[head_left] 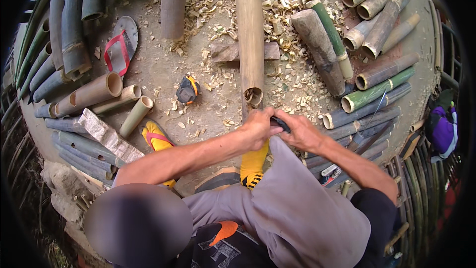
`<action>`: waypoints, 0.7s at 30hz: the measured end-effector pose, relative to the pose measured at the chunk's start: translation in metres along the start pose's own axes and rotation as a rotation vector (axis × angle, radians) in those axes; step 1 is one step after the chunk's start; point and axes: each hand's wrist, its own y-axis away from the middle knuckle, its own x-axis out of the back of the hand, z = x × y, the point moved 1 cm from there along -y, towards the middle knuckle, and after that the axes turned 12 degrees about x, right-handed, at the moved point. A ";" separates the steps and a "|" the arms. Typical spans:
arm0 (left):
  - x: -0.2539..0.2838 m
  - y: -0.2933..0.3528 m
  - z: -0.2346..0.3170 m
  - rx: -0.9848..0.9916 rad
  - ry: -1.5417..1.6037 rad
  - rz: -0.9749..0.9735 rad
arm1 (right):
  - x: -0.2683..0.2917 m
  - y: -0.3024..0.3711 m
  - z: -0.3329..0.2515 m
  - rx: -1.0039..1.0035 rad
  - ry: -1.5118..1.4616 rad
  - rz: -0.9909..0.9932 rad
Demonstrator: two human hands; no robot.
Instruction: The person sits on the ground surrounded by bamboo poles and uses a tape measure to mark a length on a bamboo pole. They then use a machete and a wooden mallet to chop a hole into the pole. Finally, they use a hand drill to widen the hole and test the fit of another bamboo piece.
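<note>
A long pale bamboo pole [252, 34] runs away from me, resting across a short wooden block [227, 52]. Its near end is open, with a rough, dark hollow. My left hand [258, 129] is closed just below that end; what its fingers grip is hidden. Beside it, my right hand [300, 131] wraps round the dark handle of a tool [281, 123]. The rest of that tool is covered by my hands, so its kind does not show. Both hands meet above my yellow-socked foot [253, 161].
Pale wood chips [292, 25] litter the ground around the pole. A black-and-orange tape measure [188, 90] lies to the left, near a grey flip-flop [130, 37] with red straps. Cut bamboo pieces [89, 94] lie on the left, more bamboo tubes [377, 89] on the right. A thick log [317, 49] stands right of the pole.
</note>
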 end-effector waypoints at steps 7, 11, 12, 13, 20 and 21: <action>0.040 0.016 0.030 -0.014 -0.648 0.174 | -0.082 -0.017 -0.036 -0.406 -0.149 0.195; 0.022 0.008 0.014 -0.095 -0.600 0.154 | -0.053 0.011 -0.033 -0.290 0.154 0.225; 0.015 -0.002 0.016 -0.181 -0.609 0.064 | -0.040 0.012 -0.029 -0.274 0.306 0.244; 0.010 -0.009 0.017 -0.256 -0.616 -0.024 | -0.026 0.009 -0.025 -0.263 0.451 0.260; 0.001 -0.013 0.001 -0.431 0.460 -0.694 | 0.054 -0.086 -0.047 0.348 1.251 -0.186; 0.004 -0.015 0.003 -0.437 0.532 -0.732 | 0.055 -0.109 -0.061 0.244 1.337 -0.505</action>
